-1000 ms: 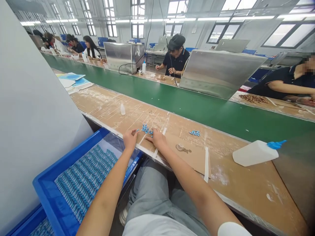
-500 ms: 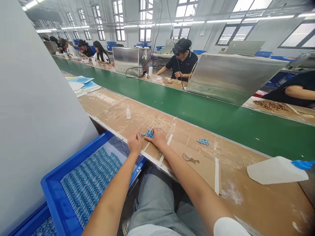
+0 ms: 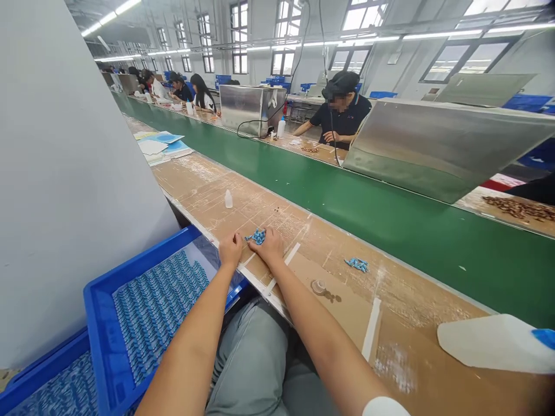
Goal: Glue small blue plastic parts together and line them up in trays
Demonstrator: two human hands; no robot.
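Note:
My left hand (image 3: 230, 249) is at the table's near edge, thumb and fingers pinched together. Whatever lies in that pinch is too small to make out. Just right of it, my right hand (image 3: 269, 247) curls around the near right side of a heap of small blue pieces (image 3: 256, 236), its thumb in front and its fingers behind. A second, smaller cluster of blue pieces (image 3: 357, 264) lies farther right on the brown table top (image 3: 208, 211).
Below left, a blue tray (image 3: 99, 323) holds rows of blue pieces. A small white bottle (image 3: 228, 199) stands beyond my hands. A large white bottle (image 3: 494, 345) lies at right. Past the table runs a green belt (image 3: 303, 182); a co-worker (image 3: 342, 112) sits across it.
My view has turned slightly to the right, so the scene sits farther left around my hands. Both hands stay by the blue heap, in nearly the same pose.

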